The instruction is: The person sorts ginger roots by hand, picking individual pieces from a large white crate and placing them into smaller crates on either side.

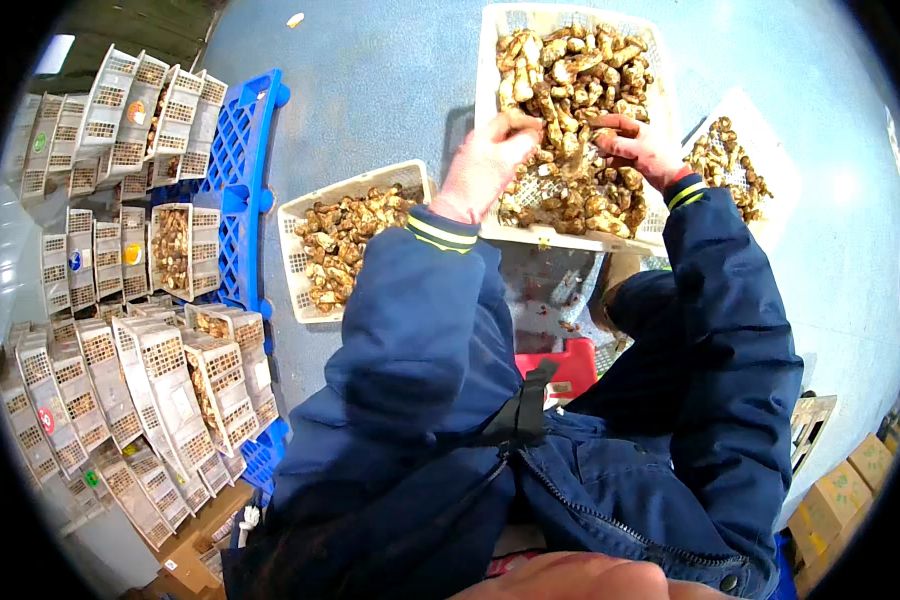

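A white plastic crate [581,238] in front of me holds many knobbly brown and cream mushrooms [581,71], which look like matsutake. My left hand [493,161] reaches over the crate's left side, its fingers bent down among the mushrooms. From the right, my right hand [637,150] reaches in, thumb and fingers curled at mushrooms near the middle. Whether either hand grips one is hidden by the fingers and the heap. Part of the crate's mesh bottom shows between the mushrooms, near my left wrist.
Mushrooms also fill a crate [294,259] at left and partly cover one [776,169] at right. Stacked crates [165,360] stand on blue plastic pallets [244,142] at far left. A red plastic object [577,361] shows between my legs; cardboard boxes [832,499] sit at lower right.
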{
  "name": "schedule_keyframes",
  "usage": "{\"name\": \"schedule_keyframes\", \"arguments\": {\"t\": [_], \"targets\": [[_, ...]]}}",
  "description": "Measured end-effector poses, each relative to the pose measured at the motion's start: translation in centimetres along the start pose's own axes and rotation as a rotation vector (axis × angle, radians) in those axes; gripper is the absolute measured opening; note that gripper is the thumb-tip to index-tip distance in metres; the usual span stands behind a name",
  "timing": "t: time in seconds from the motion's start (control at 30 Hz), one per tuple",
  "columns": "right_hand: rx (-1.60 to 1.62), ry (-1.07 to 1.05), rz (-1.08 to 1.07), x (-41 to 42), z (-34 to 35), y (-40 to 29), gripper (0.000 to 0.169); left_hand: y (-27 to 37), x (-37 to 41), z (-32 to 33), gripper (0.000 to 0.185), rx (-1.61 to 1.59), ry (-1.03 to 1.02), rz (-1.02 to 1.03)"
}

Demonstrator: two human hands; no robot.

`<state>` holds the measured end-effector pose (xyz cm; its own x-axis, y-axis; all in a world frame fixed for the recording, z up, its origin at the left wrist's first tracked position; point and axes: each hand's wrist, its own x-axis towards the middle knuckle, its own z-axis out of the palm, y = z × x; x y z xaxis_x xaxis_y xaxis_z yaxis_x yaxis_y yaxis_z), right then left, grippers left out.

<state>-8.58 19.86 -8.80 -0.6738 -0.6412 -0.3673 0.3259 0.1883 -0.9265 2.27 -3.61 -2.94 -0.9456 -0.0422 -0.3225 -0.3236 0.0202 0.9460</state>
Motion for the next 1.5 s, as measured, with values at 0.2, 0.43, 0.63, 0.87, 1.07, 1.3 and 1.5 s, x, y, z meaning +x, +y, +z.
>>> {"name": "schedule_keyframes", "arguments": {"t": [0.2, 0.43, 0.63, 0.87, 1.07, 1.3, 1.5], "targets": [[0.427, -0.223, -0.164, -3.5, 1.1, -2.8, 0.052, -0.1, -1.5, 4.4, 0.056, 0.298, -0.228, 0.044], [0.317, -0.292, -0.242, -3.8, 1.5, -3.1, 0.061, 0.8, -2.8, 5.3, 0.053, 0.195, -0.139, -0.136], [0.457, -0.207, -0.314, -2.7, 1.1, -2.2, 0.060, 1.1, -2.2, 5.9, 0.034, -0.036, -0.158, -0.030], [0.531, -0.209, -0.310, -3.7, 3.5, -4.1, 0.053, 0.2, -1.8, 4.1, 0.052, -0.903, -0.527, -0.164], [0.262, 0.019, -0.341, -4.8, 3.7, -5.9, 0.043, 0.4, -2.0, 4.7, 0.046, -0.525, -0.307, -0.161], [-0.427, 0.064, -0.055, -1.5, -0.6, 0.1, 0.038, 4.3, -7.3, -4.0, 0.035, -0.570, 0.017, -0.093], [-1.509, -0.350, 0.026, 3.2, -0.1, 10.9, 0.040, -11.4, -14.7, -22.4, 0.047, 0.214, 0.643, -0.370]]}}
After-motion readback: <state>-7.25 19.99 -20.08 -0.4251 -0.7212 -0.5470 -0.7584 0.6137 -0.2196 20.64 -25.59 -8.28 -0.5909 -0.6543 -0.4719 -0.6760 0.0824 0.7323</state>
